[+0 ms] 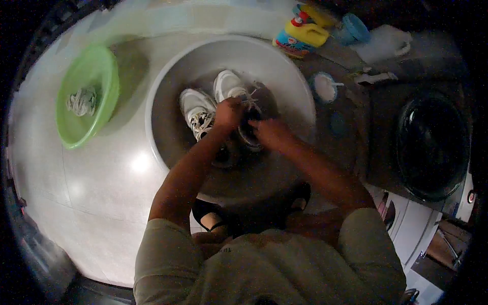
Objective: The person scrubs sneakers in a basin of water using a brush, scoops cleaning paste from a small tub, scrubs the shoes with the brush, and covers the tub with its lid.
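Two white sneakers lie in a large round tub (pixel 153 124) between my feet. The left sneaker (pixel 195 104) has its laces crossed over the front. My hands are both at the right sneaker (pixel 227 84). My left hand (pixel 229 113) is closed at its lacing, with loose white shoelace (pixel 250 100) sticking out beside the fingers. The fingers of my right hand (pixel 269 133) are bent at this sneaker's ankle opening, which lies in shadow. Exactly what those fingertips pinch is too dark to make out.
A green basin (pixel 114 96) with a bundle of pale laces or cloth (pixel 81 101) stands at the left. Behind the tub are a yellow detergent bottle (pixel 300 38), a blue cup (pixel 355 28) and a whitish jug (pixel 384 44). A small white cup (pixel 324 86) and dark basin (pixel 432 145) are at right.
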Action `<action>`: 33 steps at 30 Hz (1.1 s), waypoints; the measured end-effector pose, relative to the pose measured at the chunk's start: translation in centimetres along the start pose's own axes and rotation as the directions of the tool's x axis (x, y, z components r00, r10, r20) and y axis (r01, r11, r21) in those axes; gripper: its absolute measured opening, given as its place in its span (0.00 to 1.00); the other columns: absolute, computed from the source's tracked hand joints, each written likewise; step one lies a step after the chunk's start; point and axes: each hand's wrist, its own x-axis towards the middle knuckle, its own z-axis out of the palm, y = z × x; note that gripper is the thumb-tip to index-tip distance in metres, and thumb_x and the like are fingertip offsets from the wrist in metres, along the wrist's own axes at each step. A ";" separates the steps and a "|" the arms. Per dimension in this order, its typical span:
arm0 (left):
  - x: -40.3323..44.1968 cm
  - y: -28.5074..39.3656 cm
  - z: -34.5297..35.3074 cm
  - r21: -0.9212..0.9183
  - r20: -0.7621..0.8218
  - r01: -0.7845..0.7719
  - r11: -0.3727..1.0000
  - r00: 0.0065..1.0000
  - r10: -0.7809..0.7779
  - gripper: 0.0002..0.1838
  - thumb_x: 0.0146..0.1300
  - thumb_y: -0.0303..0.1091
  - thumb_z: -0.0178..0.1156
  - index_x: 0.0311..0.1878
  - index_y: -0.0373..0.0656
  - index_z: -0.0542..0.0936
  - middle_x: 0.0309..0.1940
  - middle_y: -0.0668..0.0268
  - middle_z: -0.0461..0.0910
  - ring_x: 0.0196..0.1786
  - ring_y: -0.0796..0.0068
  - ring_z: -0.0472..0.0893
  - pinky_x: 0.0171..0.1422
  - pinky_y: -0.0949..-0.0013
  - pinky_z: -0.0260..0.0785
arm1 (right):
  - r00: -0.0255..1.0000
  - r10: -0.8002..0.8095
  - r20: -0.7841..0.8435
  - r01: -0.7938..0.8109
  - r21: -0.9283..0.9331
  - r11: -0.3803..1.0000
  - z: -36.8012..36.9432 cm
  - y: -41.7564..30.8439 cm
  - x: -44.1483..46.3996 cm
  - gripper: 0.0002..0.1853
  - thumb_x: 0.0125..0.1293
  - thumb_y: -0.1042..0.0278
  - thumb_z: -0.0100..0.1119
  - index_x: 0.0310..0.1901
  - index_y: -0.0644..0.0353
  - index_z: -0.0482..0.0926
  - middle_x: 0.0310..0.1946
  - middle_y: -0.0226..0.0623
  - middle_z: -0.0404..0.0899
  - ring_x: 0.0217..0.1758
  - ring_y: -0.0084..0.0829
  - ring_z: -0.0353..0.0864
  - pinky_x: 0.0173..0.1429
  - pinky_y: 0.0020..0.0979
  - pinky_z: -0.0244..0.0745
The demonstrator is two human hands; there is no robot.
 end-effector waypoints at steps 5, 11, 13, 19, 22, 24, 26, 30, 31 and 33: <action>-0.3 0.8 -0.2 -0.112 -0.002 0.013 0.994 1.000 -0.013 0.14 0.50 0.39 0.53 0.35 0.39 0.76 0.32 0.52 0.74 0.38 0.56 0.74 0.42 0.63 0.65 | 0.998 -0.049 0.048 0.048 0.025 0.999 -1.3 -0.6 -2.4 0.12 0.52 0.71 0.43 0.38 0.59 0.73 0.28 0.48 0.75 0.30 0.45 0.75 0.36 0.44 0.71; -0.5 1.9 0.6 -0.067 -0.131 0.057 0.996 0.989 -0.066 0.14 0.48 0.37 0.54 0.37 0.39 0.75 0.34 0.53 0.75 0.38 0.56 0.74 0.44 0.65 0.65 | 0.985 0.120 -0.124 -0.085 0.259 0.962 3.1 3.4 3.2 0.20 0.53 0.64 0.48 0.50 0.50 0.67 0.35 0.45 0.75 0.36 0.45 0.75 0.43 0.42 0.68; -0.1 2.1 0.2 -0.046 -0.016 0.122 0.991 0.992 -0.123 0.18 0.48 0.38 0.58 0.41 0.39 0.73 0.36 0.57 0.76 0.37 0.62 0.76 0.42 0.67 0.67 | 0.996 0.063 -0.057 -0.035 0.409 0.912 -0.2 3.3 2.0 0.21 0.53 0.61 0.50 0.50 0.51 0.67 0.38 0.44 0.74 0.39 0.43 0.73 0.47 0.39 0.67; 0.3 0.4 1.5 0.009 -0.132 0.031 0.999 0.991 -0.030 0.11 0.48 0.33 0.54 0.34 0.37 0.74 0.34 0.53 0.74 0.41 0.54 0.73 0.44 0.62 0.64 | 0.916 -0.075 -0.394 0.088 0.014 0.996 1.7 5.9 0.7 0.17 0.54 0.59 0.51 0.46 0.53 0.71 0.35 0.42 0.74 0.41 0.41 0.72 0.47 0.37 0.66; 0.8 0.3 2.1 0.045 -0.123 0.009 0.999 0.992 -0.003 0.11 0.49 0.33 0.53 0.35 0.38 0.74 0.35 0.52 0.73 0.41 0.53 0.72 0.44 0.61 0.64 | 0.950 -0.178 -0.257 0.256 0.314 0.914 -4.4 7.0 -0.4 0.14 0.53 0.60 0.52 0.41 0.54 0.73 0.33 0.40 0.74 0.38 0.40 0.73 0.43 0.38 0.66; 1.5 0.8 2.5 0.100 -0.082 -0.033 0.994 0.996 0.041 0.11 0.50 0.33 0.52 0.36 0.40 0.74 0.36 0.52 0.72 0.41 0.52 0.72 0.44 0.61 0.64 | 0.960 -0.214 -0.181 0.275 0.455 0.847 -5.0 7.9 0.1 0.13 0.52 0.61 0.53 0.39 0.55 0.74 0.33 0.39 0.73 0.37 0.40 0.73 0.42 0.38 0.66; 1.2 1.9 2.8 0.188 -0.130 0.095 0.977 0.989 -0.072 0.11 0.50 0.34 0.52 0.36 0.42 0.74 0.37 0.52 0.72 0.40 0.52 0.72 0.43 0.60 0.64 | 0.958 -0.261 -0.115 0.278 0.586 0.762 -5.1 8.5 -0.8 0.12 0.51 0.62 0.54 0.37 0.56 0.75 0.32 0.39 0.73 0.35 0.40 0.73 0.40 0.39 0.66; 1.1 1.9 2.6 0.088 -0.088 0.039 0.995 0.996 -0.032 0.09 0.51 0.32 0.51 0.35 0.42 0.74 0.38 0.55 0.71 0.41 0.55 0.71 0.44 0.61 0.63 | 0.811 -0.383 -0.442 0.470 0.101 0.877 -5.4 9.1 -1.4 0.09 0.52 0.64 0.54 0.34 0.58 0.76 0.28 0.37 0.75 0.32 0.29 0.74 0.37 0.33 0.68; 1.6 0.8 2.8 0.094 -0.086 0.032 0.995 0.996 -0.024 0.09 0.51 0.32 0.51 0.35 0.42 0.74 0.38 0.55 0.71 0.41 0.55 0.71 0.44 0.61 0.63 | 0.835 -0.212 -0.508 0.454 0.418 0.787 -5.9 10.2 -1.5 0.10 0.53 0.64 0.54 0.34 0.60 0.75 0.30 0.35 0.74 0.33 0.27 0.73 0.37 0.32 0.68; 2.2 -2.2 3.7 0.302 -0.003 -0.094 0.949 0.995 0.099 0.09 0.50 0.31 0.51 0.36 0.42 0.73 0.38 0.54 0.70 0.43 0.55 0.70 0.46 0.62 0.63 | 0.831 0.101 -0.548 0.403 0.716 0.570 -6.5 13.3 -2.1 0.11 0.54 0.64 0.53 0.35 0.62 0.74 0.31 0.33 0.74 0.32 0.24 0.72 0.37 0.31 0.68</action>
